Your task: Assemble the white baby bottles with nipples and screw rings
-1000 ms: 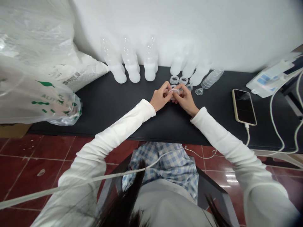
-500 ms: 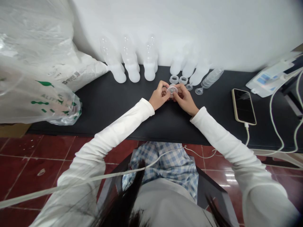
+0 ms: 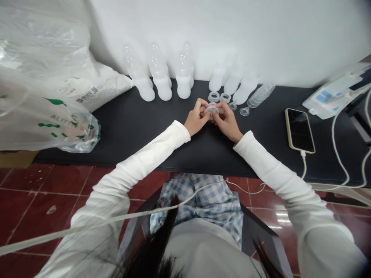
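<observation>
Between my two hands, over the black table [image 3: 139, 135], is a clear round bottle ring [image 3: 211, 110] with something translucent in its middle, perhaps a nipple. My left hand [image 3: 195, 120] pinches it from the left, thumb on the near side. From the right, my right hand [image 3: 229, 122] grips it with thumb and fingers. The fingers partly cover its underside. Just beyond the hands lie two clear rings [image 3: 213, 97], [image 3: 225, 97] and two small clear nipples [image 3: 232, 105], [image 3: 244, 111]. A nested stack of clear cups [image 3: 261, 96] leans away behind them.
White baby bottles with clear domed caps [image 3: 160, 83] stand in rows along the wall, and more white bottles [image 3: 242, 90] stand to the right. A charging phone [image 3: 299, 130], cables and a white box [image 3: 324, 98] are at right. Plastic bags [image 3: 69, 112] bulge over the left end.
The ring has tilted slightly in my fingers, so its top face shows more edge-on. Both hands stay in nearly the same place, still gripping it.
</observation>
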`<state>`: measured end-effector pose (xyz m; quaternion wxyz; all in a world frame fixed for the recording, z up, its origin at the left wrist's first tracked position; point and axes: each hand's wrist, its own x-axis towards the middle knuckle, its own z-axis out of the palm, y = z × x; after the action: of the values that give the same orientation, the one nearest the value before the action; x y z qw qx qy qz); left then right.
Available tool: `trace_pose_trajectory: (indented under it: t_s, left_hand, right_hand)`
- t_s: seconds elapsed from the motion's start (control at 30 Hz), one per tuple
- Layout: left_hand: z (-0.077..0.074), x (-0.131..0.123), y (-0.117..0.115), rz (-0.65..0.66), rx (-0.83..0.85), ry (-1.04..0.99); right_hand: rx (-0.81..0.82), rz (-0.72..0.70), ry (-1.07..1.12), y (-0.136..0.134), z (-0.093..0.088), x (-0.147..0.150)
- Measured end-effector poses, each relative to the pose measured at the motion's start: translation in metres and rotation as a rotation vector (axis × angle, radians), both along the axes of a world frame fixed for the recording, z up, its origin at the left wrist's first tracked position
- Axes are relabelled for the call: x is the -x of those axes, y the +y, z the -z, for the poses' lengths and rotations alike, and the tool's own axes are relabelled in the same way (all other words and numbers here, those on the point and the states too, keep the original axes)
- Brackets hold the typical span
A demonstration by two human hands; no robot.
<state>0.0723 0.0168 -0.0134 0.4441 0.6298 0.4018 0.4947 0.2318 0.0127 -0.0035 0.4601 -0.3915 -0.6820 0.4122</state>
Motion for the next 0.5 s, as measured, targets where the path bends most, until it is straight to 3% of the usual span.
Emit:
trace_pose_trajectory:
  t_s: [0.2,0.33,0.5]
  left_hand:
    - [0.0012,-0.0020,0.0000,0.070,0.028,-0.051]
    - [0.0013,-0.0028,-0.0001,0.044,0.012,-0.040]
    - [0.0013,-0.0017,0.0023,0.018,0.025,-0.058]
  right_hand:
    - [-0.041,0.067,-0.024,-0.0040,-0.0059,-0.0006]
    - [-0.137,0.129,-0.105,-0.0049,-0.0072,-0.0023]
    - [-0.099,0.046,-0.059,0.0008,-0.0007,-0.0053]
